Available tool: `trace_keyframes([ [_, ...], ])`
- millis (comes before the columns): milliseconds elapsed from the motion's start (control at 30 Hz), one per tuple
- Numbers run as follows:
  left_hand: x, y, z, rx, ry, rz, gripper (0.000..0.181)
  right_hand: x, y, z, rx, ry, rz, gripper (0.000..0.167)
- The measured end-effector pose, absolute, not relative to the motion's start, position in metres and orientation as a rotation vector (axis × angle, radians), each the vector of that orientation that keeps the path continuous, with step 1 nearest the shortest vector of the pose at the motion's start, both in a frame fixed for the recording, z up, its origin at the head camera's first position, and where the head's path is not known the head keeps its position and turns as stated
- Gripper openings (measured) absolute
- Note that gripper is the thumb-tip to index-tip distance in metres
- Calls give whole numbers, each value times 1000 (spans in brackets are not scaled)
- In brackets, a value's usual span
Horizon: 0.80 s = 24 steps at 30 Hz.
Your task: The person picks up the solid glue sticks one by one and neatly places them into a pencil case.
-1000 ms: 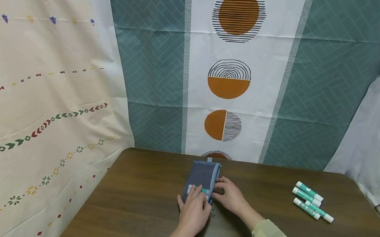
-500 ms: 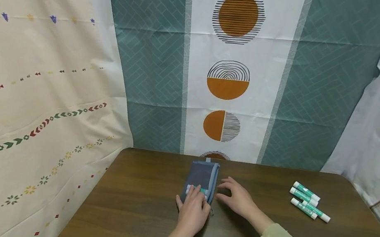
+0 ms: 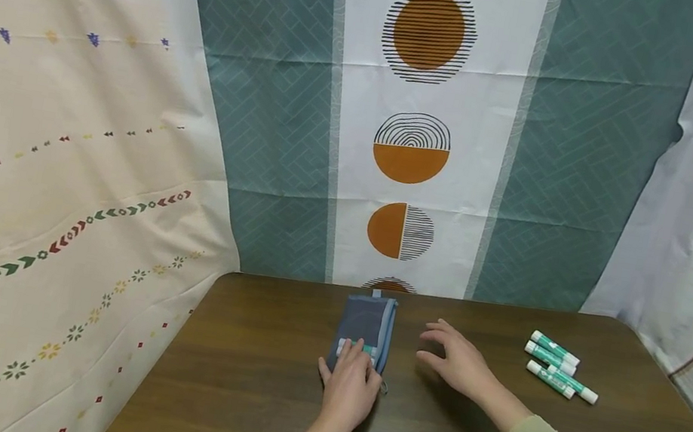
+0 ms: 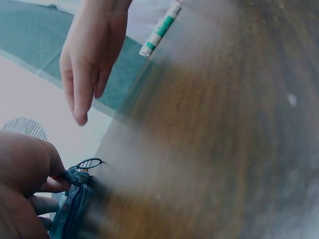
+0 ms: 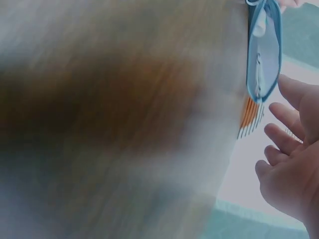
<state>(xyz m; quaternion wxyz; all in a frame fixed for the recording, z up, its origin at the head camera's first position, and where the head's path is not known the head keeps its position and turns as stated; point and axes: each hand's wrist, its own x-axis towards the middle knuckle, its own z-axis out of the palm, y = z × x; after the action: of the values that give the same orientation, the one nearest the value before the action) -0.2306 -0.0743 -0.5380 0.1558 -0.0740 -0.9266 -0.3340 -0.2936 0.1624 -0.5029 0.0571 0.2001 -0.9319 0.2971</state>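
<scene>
A flat blue-grey zipper pouch [image 3: 364, 318] lies near the table's far edge. My left hand [image 3: 347, 396] holds its near end from above, with the fingers over the top. In the left wrist view, those fingers curl at the end by a small cord loop [image 4: 89, 163]. The pouch's side gapes in the right wrist view, where a white tube end [image 5: 260, 24] shows inside. A green-and-white glue stick [image 3: 347, 347] shows through the pouch's front, partly covered by fingers. My right hand [image 3: 456, 358] hovers right of the pouch, fingers loosely spread, holding nothing.
Several green-and-white glue sticks [image 3: 558, 366] lie in a loose group on the right of the brown wooden table [image 3: 236, 381]. A patterned cloth [image 3: 287, 160] hangs behind the far edge, and a cream cloth [image 3: 74, 239] drapes along the left.
My right hand has let go of the pouch's right edge and moved right, toward the glue sticks. The left hand has stayed on the pouch.
</scene>
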Motion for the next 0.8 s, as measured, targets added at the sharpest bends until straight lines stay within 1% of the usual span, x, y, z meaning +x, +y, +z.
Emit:
trace_keyframes([
  [200,-229,-75,-537,-218,-2643,-982,34,-284,186,-499,591,-2801,860,42],
  [433,-228,-73,-538,-228,-2637,-981,34,-271,212,-498,579,-2770,795,52],
  [800,-228,-74,-539,-221,-2624,-965,35,-258,245,-491,539,-2760,757,59],
])
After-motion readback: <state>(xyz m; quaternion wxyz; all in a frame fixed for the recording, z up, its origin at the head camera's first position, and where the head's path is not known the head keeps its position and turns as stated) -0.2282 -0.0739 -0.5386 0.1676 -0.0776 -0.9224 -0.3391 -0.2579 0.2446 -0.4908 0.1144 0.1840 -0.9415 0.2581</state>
